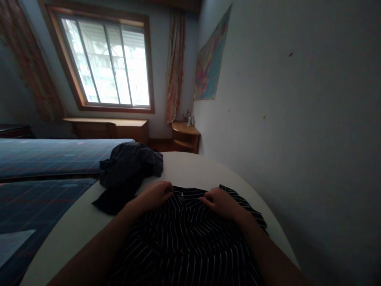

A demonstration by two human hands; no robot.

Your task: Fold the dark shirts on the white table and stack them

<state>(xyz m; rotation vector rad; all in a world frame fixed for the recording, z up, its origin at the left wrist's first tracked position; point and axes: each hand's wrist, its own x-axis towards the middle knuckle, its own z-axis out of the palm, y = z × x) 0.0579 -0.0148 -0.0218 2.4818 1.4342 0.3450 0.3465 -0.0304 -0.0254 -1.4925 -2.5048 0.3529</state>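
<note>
A black shirt with thin white stripes (pixel 190 234) lies spread on the round white table (pixel 193 165), its neckline toward the far side and its cloth wrinkled. At the left of the neckline, my left hand (pixel 156 194) has its fingers curled closed on the shirt's cloth. My right hand (pixel 219 201) grips the cloth at the right of the neckline, thumb and fingers bent together. One striped sleeve extends to the right past my right wrist. The near part of the shirt runs out of the picture between my forearms.
A heap of dark clothes (pixel 131 165) rests on the table's far left. Mattresses with a blue checked pattern (pixel 59 157) stand beyond the left edge. A white wall (pixel 297 151) runs close along the right. A wooden corner shelf (pixel 186 129) and a desk (pixel 131 123) are farther back.
</note>
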